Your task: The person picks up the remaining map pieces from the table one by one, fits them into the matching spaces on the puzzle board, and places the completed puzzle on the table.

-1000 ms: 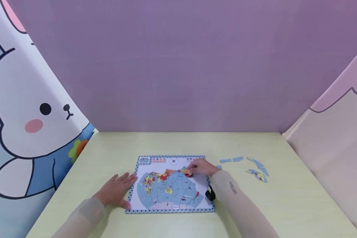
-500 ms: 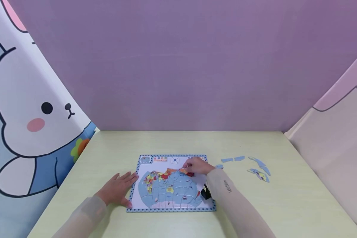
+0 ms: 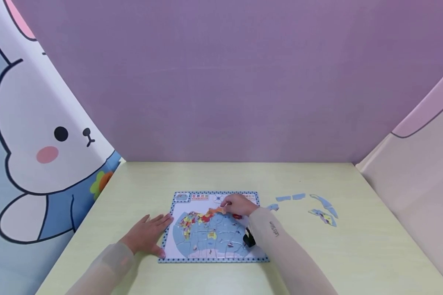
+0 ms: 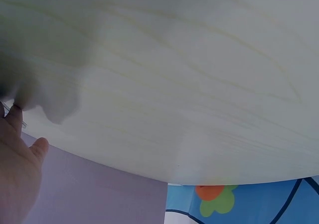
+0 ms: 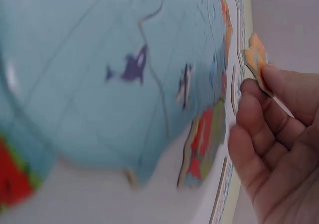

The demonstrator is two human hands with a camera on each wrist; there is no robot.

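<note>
A world-map jigsaw puzzle board (image 3: 206,260) with a dotted blue border lies on the table, its lower part filled with blue ocean pieces. Thumb and index finger of my right hand (image 3: 239,204) pinch an orange puzzle piece (image 5: 256,57) over the upper edge of the assembled map. In the right wrist view that piece stands tilted above the board. Beneath this hand, a red and green puzzle piece (image 5: 202,144) lies on the board's white area. My left hand (image 3: 146,234) rests with spread fingers on the board's left border; the left wrist view catches only part of it.
To the right of the board, several loose puzzle pieces lie on the pale table (image 3: 354,246): blue strips (image 3: 298,196), a curved blue piece (image 3: 320,200) and a yellow-marked piece (image 3: 323,217). Another blue piece (image 3: 272,207) sits close to the board's right edge. A purple backdrop (image 3: 236,102) stands behind.
My right hand has moved left along the map's upper edge with the orange puzzle piece. My left hand stays on the board's left border. The head view has shifted slightly.
</note>
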